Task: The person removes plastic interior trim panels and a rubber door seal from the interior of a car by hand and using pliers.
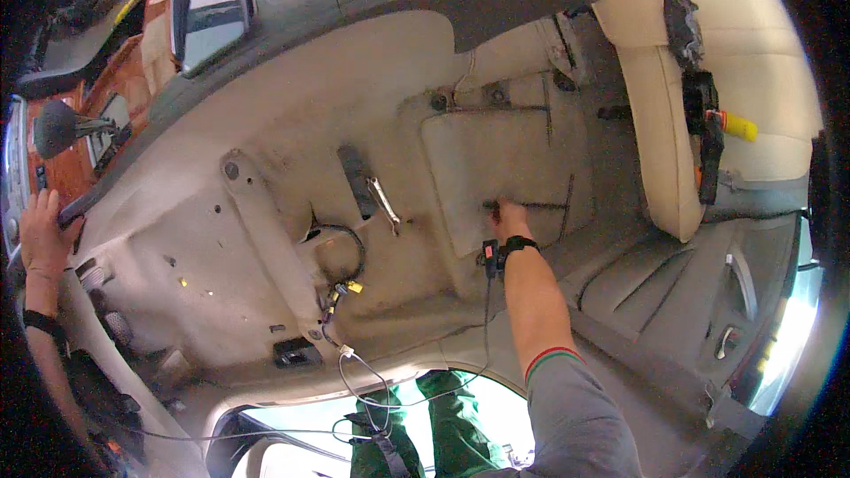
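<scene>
My right hand (506, 218) is down on the stained beige carpet (478, 159), next to a dark slit (540, 205). Its fingers are closed at a small dark thing too hidden to name. A black strap and a small black box (490, 257) with a cable sit at that wrist. Far to the left, my left hand (46, 235) rests against the dashboard edge with fingers stretched and thumb apart, holding nothing. Between the hands, a combination wrench (384, 202) lies on the carpet beside a dark rectangular patch (356, 179). A wire with a yellow connector (354, 287) comes out of the carpet.
A cream seat (660, 142) stands on the right, bearing a black tool and a yellow-handled tool (737, 126). Below it is a grey door panel (637, 292). A thin cable (416, 404) loops by my legs (456, 425). Wood-trimmed console (115, 93) parts are at upper left.
</scene>
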Motion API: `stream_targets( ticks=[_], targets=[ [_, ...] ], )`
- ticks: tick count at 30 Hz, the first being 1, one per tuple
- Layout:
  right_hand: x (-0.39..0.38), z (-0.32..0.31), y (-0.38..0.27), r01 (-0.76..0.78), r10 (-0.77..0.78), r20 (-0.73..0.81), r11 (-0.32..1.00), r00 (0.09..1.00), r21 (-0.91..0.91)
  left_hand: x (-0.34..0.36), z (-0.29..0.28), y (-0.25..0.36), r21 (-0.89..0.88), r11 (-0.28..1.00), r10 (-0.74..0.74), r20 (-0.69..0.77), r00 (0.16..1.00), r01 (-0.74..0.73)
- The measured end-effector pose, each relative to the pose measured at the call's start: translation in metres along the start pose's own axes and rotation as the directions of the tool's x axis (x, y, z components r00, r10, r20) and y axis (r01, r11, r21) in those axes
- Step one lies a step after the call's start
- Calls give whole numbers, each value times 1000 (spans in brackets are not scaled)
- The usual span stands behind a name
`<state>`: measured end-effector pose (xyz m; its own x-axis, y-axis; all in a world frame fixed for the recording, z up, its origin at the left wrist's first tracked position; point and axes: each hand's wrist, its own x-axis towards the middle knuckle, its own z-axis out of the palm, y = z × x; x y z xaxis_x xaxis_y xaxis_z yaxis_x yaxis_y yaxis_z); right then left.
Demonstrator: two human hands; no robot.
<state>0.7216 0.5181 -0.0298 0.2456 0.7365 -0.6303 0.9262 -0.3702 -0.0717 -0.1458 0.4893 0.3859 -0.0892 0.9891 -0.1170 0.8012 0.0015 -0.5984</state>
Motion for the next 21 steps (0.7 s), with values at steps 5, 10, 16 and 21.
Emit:
stream_targets(
  ticks=[5, 10, 16, 21],
  targets=[
    [46, 27, -21, -278, 500, -73, 590, 863, 758, -4, 20, -18, 68, 995, 82, -113, 990, -75],
    [84, -36, -138, -261, 534, -153, 618, 832, 742, -4, 11, -17, 72, 994, 85, -80, 993, -79],
    [86, -88, -196, 215, -199, -232, 976, 952, 46, -6, -8, -9, 76, 994, 83, -50, 995, -79],
    [114, -81, -192, 73, -21, -79, 662, 997, 746, -4, -10, -7, 142, 989, 33, 54, 998, -40]
  ],
)
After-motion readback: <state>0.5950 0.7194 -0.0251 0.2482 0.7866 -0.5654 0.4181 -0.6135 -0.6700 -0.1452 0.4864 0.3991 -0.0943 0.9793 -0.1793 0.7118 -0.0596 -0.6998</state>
